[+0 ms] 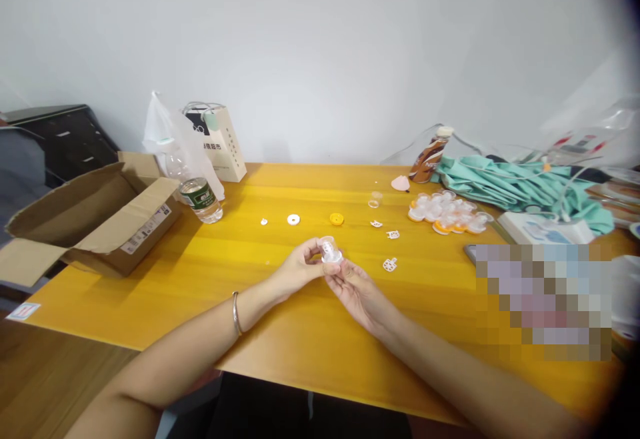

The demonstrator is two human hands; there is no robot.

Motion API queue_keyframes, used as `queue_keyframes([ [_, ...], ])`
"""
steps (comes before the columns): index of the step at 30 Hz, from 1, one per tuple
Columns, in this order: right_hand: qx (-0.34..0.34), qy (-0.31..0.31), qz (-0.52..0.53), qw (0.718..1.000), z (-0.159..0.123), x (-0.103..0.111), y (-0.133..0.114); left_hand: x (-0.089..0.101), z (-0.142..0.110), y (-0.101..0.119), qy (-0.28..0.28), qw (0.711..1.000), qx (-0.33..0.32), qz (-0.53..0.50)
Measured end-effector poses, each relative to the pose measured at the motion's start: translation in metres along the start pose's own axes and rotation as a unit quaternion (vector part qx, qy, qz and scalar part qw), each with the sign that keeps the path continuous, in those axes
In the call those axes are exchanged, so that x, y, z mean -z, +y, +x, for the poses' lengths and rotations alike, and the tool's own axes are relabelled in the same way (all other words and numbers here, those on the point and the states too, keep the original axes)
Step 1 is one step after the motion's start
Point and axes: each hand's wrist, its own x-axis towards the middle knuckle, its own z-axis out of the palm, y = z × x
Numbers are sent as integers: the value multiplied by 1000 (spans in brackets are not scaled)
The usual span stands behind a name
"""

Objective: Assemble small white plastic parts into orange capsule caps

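Both hands meet over the middle of the table around a small clear plastic cup [327, 244] with a white part inside and a white rim at its lower end. My left hand [306, 262] grips its left side; my right hand [353, 284] pinches the rim from below right. Beyond the hands lie a yellow disc [337, 219], a white ring [293, 220] and a tiny white piece [264, 222]. To the right are a clear ring-like cup [375, 200] and white cut-out pieces [390, 264], three in all.
A cluster of clear cups with orange and white bases [447, 212] sits right, near a brown drink bottle [431, 154] and green cloth [520, 189]. At left stand an open cardboard box [145, 236], a water bottle [200, 199] and a paper bag [220, 142]. A blurred-out patch covers the right side.
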Motion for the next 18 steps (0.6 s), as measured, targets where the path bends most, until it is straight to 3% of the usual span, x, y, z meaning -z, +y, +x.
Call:
queue_keyframes([
  [6, -24, -3, 5, 1000, 0, 2, 1, 6, 1, 4, -58, 998, 12, -12],
  [12, -37, 3, 2, 999, 0, 2, -1, 11, 3, 2, -75, 997, 8, 22],
  [15, -47, -7, -8, 999, 0, -1, -5, 12, 4, -3, -67, 995, -9, 71],
  [18, -57, -12, -38, 998, 1, -3, -10, 11, 3, -6, -22, 985, -64, 157],
])
